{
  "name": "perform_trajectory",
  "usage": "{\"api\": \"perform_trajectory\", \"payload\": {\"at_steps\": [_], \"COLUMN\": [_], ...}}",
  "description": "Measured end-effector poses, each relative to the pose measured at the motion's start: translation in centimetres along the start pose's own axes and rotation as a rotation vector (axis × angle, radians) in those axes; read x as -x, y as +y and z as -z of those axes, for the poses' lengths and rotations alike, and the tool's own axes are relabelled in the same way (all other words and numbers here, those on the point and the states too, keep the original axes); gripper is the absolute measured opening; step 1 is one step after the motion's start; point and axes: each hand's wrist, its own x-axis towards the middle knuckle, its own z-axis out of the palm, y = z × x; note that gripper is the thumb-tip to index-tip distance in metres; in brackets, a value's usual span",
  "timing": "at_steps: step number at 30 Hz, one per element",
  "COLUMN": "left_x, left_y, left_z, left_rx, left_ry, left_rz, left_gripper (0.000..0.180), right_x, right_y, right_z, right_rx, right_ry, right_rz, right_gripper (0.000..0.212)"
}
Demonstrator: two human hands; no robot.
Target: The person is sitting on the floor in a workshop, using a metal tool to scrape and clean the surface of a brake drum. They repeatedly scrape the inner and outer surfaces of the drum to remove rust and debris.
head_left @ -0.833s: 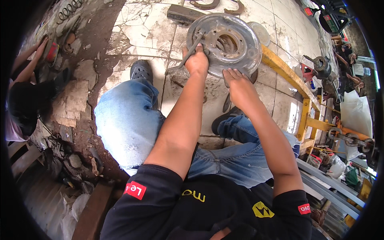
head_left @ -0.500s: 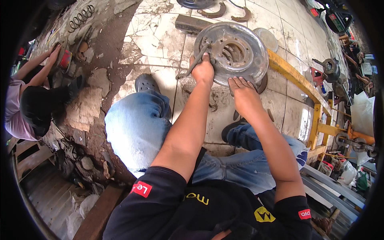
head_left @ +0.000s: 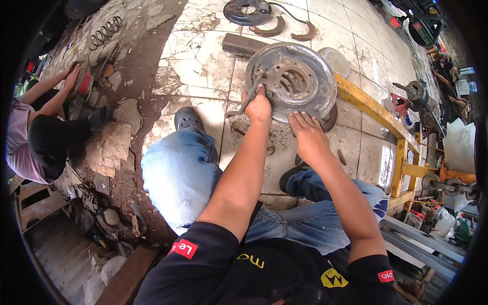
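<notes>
A round grey metal brake backing plate (head_left: 317,96) with a large centre hole is held tilted above the tiled floor. My left hand (head_left: 258,107) is closed around its left lower side, together with a dark cable or hose (head_left: 249,99) fixed to the plate. My right hand (head_left: 308,133) presses its fingers, held together, on the plate's lower face near the rim. A thin dark flat piece (head_left: 293,133) shows beneath those fingers; its kind is unclear. Behind the plate's lower right, a dark curved part (head_left: 331,117) is partly hidden.
Beyond the plate lie a dark block (head_left: 239,44), two curved brake shoes (head_left: 268,28), another backing plate (head_left: 235,14) with a cable, and a pale disc (head_left: 335,60). A yellow metal frame (head_left: 373,104) runs along the right. Another person (head_left: 56,101) works at the far left.
The whole view has shifted, so floor and plate appear lower. My left hand keeps its grip; my right fingers have slid slightly on the plate, and less of the dark piece shows at their right.
</notes>
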Motion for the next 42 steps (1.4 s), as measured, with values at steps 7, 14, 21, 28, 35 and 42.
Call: {"api": "perform_trajectory", "payload": {"at_steps": [7, 14, 21, 28, 35, 42], "left_x": [0.5, -1.5, -0.7, -0.5, -0.6, -0.7], "left_y": [0.2, -1.3, -0.2, -0.1, 0.2, 0.2], "left_z": [-0.8, 0.1, 0.4, 0.3, 0.4, 0.2], "left_rx": [0.075, 0.162, 0.211, 0.255, 0.232, 0.23], "left_ry": [0.005, -0.192, -0.191, -0.165, -0.164, -0.163], "left_rz": [0.141, 0.224, 0.197, 0.269, 0.253, 0.236], "left_gripper": [0.035, 0.038, 0.049, 0.033, 0.032, 0.034], "right_x": [-1.5, -1.6, -0.9, -0.8, -3.1, -4.2], "right_y": [1.5, 0.1, 0.1, 0.1, 0.5, -0.1], "right_z": [-1.1, -0.3, -0.3, 1.0, 3.2, 5.6], "right_rx": [0.064, 0.068, 0.079, 0.065, -0.029, -0.071], "right_ry": [0.029, 0.0, 0.05, -0.108, -0.356, -0.537], "right_rz": [0.001, -0.056, -0.01, -0.004, -0.023, -0.059], "right_gripper": [0.049, 0.045, 0.04, 0.036, 0.049, 0.052]}}
